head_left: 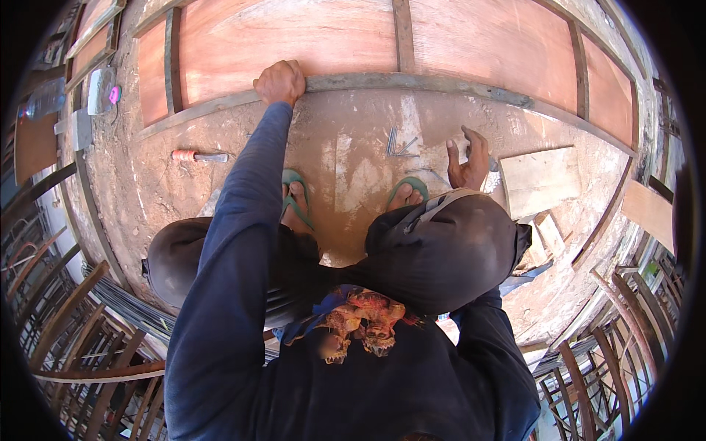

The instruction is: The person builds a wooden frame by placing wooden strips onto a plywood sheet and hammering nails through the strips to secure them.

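Observation:
My left hand point(280, 82) is closed over the near wooden batten point(412, 82) of a framed plywood panel point(294, 37), its fingers wrapped on the edge. My right hand point(471, 160) hovers low above the floor by my right knee, thumb and fingers apart. Something grey shows behind that hand, partly hidden, and I cannot tell what it is. Several nails point(401, 145) lie in a loose bunch on the floor to the left of it. Off to the left of my left forearm rests a chisel-like tool point(198, 156) with an orange-red handle and a flat metal blade.
Plywood offcuts point(543, 180) lie on the floor right of my right hand. My feet in green flip-flops point(298, 195) are planted between panel and knees. A clear bottle point(45, 99) and a clear container with a pink part point(101, 91) stand far left. Bars and rods point(129, 298) crowd both lower sides.

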### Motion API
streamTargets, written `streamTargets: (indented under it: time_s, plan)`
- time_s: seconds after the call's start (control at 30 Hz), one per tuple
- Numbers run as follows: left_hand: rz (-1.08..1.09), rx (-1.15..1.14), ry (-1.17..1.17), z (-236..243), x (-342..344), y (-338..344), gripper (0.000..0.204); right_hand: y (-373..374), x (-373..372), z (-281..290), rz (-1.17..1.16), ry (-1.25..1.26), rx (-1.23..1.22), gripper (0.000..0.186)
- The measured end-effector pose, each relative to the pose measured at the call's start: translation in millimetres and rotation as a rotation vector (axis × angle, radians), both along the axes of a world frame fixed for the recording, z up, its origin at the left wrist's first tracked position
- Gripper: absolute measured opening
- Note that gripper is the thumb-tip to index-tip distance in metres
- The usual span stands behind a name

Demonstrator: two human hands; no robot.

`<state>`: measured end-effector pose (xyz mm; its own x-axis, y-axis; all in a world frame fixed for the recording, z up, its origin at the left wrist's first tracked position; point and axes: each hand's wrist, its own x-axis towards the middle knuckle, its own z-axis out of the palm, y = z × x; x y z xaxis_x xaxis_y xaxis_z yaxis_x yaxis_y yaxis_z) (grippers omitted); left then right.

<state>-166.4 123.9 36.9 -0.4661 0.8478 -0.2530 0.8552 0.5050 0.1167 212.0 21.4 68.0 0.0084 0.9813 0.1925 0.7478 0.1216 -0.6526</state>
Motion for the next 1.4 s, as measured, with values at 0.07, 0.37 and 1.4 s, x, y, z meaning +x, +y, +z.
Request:
streamTargets:
  time_s: [0.07,0.37,1.4]
  plan:
    - [-0.033,0.024,-0.005,6.3,1.1,12.2,0.053,1.1,-6.2,-2.4,-0.036,0.032,0.038,0.037]
    - [-0.208,0.418,0.09,-29.8,-25.3,-3.2,0.035,-96.4,-1.4,-21.4,-0.096,0.504,-0.341,0.023]
    - [1.293,0.749,-1.665,-35.0,-72.6,-48.1,0.046,-65.4,176.1,-49.0,-1.18,0.979,-0.234,0.048]
